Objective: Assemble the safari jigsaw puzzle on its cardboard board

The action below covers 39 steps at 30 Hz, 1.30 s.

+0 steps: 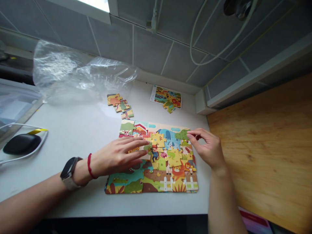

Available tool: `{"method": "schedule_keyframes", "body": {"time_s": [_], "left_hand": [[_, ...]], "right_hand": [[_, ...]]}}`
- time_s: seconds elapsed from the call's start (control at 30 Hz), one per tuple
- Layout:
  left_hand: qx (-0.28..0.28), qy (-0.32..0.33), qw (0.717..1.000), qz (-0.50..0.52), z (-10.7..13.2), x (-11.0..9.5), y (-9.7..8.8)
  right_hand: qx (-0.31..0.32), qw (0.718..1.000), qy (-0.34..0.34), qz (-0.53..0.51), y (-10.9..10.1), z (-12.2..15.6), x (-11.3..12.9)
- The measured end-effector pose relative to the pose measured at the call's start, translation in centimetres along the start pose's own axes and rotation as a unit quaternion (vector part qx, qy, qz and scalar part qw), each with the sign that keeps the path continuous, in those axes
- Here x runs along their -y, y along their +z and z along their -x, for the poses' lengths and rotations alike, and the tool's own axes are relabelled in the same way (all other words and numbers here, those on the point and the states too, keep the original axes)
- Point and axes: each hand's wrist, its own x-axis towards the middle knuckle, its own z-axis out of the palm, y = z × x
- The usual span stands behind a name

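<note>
A colourful jigsaw puzzle (156, 178) with farm animals lies mostly joined on the white counter (78, 130). My left hand (117, 156) rests flat on the puzzle's left half, fingers stretched out and pressing the pieces. My right hand (207, 146) is at the puzzle's upper right edge, its fingertips pinched on a green puzzle piece (182, 134) that sits against the top row.
Loose puzzle pieces (120, 106) lie behind the puzzle, next to a crumpled clear plastic bag (78, 74). A reference picture card (167, 97) with a loose piece lies by the tiled wall. A black oval object (21, 143) sits at left. A wooden surface (263, 146) adjoins at right.
</note>
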Motion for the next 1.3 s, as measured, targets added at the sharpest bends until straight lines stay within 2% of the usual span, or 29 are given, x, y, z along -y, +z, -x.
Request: {"method": "schedule_keyframes", "body": {"time_s": [0.1, 0.2, 0.3, 0.43, 0.67, 0.83, 0.93, 1.07, 1.2, 1.3], "left_hand": [[0.007, 0.002, 1.000, 0.004, 0.1, 0.0, 0.3], [0.007, -0.005, 1.000, 0.021, 0.1, 0.1, 0.5], [0.006, -0.011, 1.000, 0.027, 0.0, 0.2, 0.6], [0.012, -0.014, 0.999, 0.028, -0.1, 0.2, 0.4], [-0.004, -0.018, 0.999, 0.048, -0.1, 0.2, 0.3], [-0.010, -0.020, 0.999, 0.036, -0.1, 0.3, 0.3], [0.014, -0.009, 0.999, 0.038, -0.1, 0.0, 0.2], [0.036, 0.009, 0.999, 0.026, -0.1, -0.3, 0.0], [0.032, 0.000, 0.999, 0.036, 0.1, 0.1, 0.2], [0.039, -0.010, 0.998, 0.043, 0.4, 0.4, 0.5]], "right_hand": [[0.130, 0.990, -0.045, 0.039, -1.1, 0.4, 1.0], [0.260, 0.961, -0.050, 0.079, -1.1, 1.0, 1.8], [0.321, 0.936, -0.044, 0.138, 0.0, 1.6, 2.4], [0.320, 0.928, -0.041, 0.185, 1.0, 1.9, 2.8], [0.305, 0.929, -0.070, 0.196, 0.8, 2.1, 2.7], [0.303, 0.931, -0.066, 0.194, 1.1, 2.1, 2.5], [0.296, 0.943, -0.042, 0.144, 0.8, 1.7, 2.9], [0.301, 0.954, -0.014, -0.003, 0.8, 2.2, 4.1], [0.320, 0.937, 0.053, -0.126, 3.0, 4.4, 5.4], [0.323, 0.932, 0.088, -0.136, 5.3, 5.9, 6.1]]}}
